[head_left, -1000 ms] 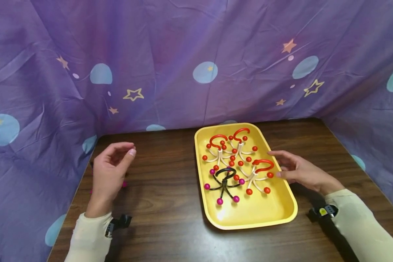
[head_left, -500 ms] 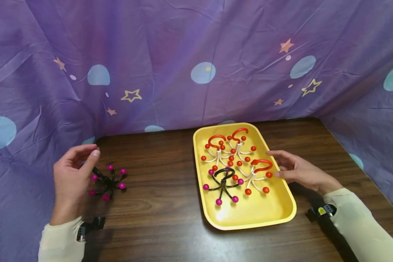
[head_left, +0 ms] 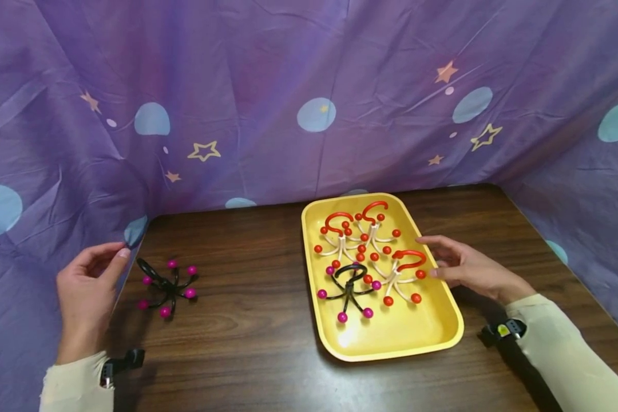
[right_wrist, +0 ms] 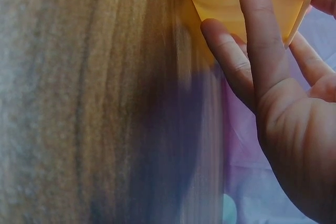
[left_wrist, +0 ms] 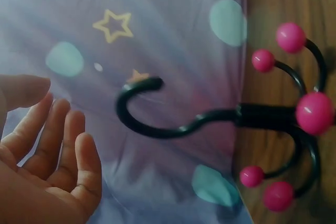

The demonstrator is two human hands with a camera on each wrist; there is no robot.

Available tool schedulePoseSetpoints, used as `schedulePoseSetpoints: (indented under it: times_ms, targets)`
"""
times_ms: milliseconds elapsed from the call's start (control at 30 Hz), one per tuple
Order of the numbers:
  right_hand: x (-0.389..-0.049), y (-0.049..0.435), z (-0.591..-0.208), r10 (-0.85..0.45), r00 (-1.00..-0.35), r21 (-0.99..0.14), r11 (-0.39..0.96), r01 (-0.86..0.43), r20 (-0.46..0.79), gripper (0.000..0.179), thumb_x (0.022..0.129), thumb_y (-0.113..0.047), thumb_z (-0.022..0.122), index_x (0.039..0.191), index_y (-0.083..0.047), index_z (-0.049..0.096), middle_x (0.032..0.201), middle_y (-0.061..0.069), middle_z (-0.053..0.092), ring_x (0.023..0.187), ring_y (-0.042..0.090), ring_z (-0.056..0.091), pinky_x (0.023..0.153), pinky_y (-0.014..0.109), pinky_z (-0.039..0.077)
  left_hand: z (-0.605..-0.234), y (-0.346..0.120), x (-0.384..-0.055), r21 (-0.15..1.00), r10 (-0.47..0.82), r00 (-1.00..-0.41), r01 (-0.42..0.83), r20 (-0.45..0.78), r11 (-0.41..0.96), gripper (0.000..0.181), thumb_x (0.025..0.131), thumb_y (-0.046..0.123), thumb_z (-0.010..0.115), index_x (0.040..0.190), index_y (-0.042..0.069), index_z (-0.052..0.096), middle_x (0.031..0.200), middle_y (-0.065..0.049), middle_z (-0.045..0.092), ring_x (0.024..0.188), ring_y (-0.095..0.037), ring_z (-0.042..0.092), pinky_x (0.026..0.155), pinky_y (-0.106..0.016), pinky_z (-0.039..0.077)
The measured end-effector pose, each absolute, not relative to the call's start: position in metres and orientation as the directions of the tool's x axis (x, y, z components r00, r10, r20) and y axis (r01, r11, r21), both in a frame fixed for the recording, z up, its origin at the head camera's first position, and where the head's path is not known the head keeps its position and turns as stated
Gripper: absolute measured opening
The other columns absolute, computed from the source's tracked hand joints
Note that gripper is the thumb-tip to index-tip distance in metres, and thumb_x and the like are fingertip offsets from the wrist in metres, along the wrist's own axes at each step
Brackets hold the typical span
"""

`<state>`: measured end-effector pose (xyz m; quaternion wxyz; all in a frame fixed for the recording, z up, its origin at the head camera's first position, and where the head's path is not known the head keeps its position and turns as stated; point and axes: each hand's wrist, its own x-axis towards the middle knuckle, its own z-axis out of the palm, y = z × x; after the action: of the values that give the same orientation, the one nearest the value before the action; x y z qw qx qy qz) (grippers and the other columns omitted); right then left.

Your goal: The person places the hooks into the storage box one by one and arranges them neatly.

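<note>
A black multi-arm hook hanger (head_left: pixel 170 286) with pink ball tips stands on the left of the table, its curved hook (left_wrist: pixel 157 129) up. Just left of it is my left hand (head_left: pixel 90 286), thumb and index tips close together, with nothing held; a gap separates the fingers from the hook in the left wrist view. My right hand (head_left: pixel 474 272) grips the right rim of a yellow tray (head_left: pixel 417 337), fingers (right_wrist: pixel 262 40) along the outer wall and thumb at the rim. In the tray stand another black hanger (head_left: pixel 349 289) with pink tips and three white hangers (head_left: pixel 395 277) with red hooks and red tips.
The dark wood table (head_left: pixel 237 355) runs back to a purple curtain (head_left: pixel 237 86) with stars and planets, which also hangs along both sides. Bare wood lies between the lone hanger and the tray. The tray's front end (head_left: pixel 386 337) shows its floor.
My left hand has moved left, away from the lone black hanger, which it partly covered before and which now stands in full view. The right hand has stayed at the tray's rim.
</note>
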<state>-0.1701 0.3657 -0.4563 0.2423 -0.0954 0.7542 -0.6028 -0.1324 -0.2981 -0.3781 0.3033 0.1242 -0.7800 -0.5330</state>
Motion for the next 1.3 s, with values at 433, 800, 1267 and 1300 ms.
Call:
schedulePoseSetpoints:
  times_ms: [433,800,1267,1300]
  targets:
    - [-0.171,0.365,-0.458,-0.418,-0.87,-0.95,0.272,0.154,-0.26,0.079,0.096,-0.005,0.074,0.162,-0.012,0.031,0.146,0.024,0.05,0.114,0.027,0.072,0.087,0.052,0.064,-0.407,-0.309,-0.134,0.922,-0.466,-0.847,0.068,0.255,0.381,0.02,0.091,0.005,0.082,0.112,0.005,0.08,0.089,0.029,0.073,0.09,0.007,0.065,0.07,-0.008,0.046]
    - [-0.172,0.367,-0.459,-0.419,-0.871,-0.951,0.266,0.155,-0.259,0.078,0.096,-0.003,0.073,0.162,-0.011,0.031,0.144,0.023,0.051,0.112,0.028,0.072,0.086,0.052,0.065,-0.416,-0.309,-0.136,0.931,-0.373,-0.903,0.073,0.214,0.358,0.035,0.092,0.001,0.08,0.126,0.005,0.075,0.114,0.024,0.073,0.106,0.005,0.065,0.084,-0.005,0.048]
    - [-0.171,0.366,-0.458,-0.405,-0.872,-0.945,0.28,0.168,-0.275,0.079,0.096,-0.006,0.074,0.162,-0.013,0.032,0.15,0.032,0.043,0.113,0.028,0.071,0.087,0.051,0.065,-0.423,-0.31,-0.136,0.881,-0.368,-0.907,0.009,0.207,0.473,0.034,0.09,0.012,0.086,0.122,0.009,0.078,0.091,0.029,0.071,0.084,0.007,0.064,0.072,-0.008,0.047]
    - [-0.171,0.366,-0.458,-0.405,-0.872,-0.946,0.279,0.167,-0.274,0.079,0.096,-0.006,0.074,0.162,-0.013,0.032,0.15,0.032,0.043,0.113,0.028,0.071,0.087,0.051,0.065,-0.423,-0.31,-0.136,0.87,-0.37,-0.904,0.004,0.214,0.493,0.033,0.089,0.014,0.087,0.121,0.007,0.078,0.091,0.029,0.07,0.084,0.007,0.063,0.072,-0.008,0.046]
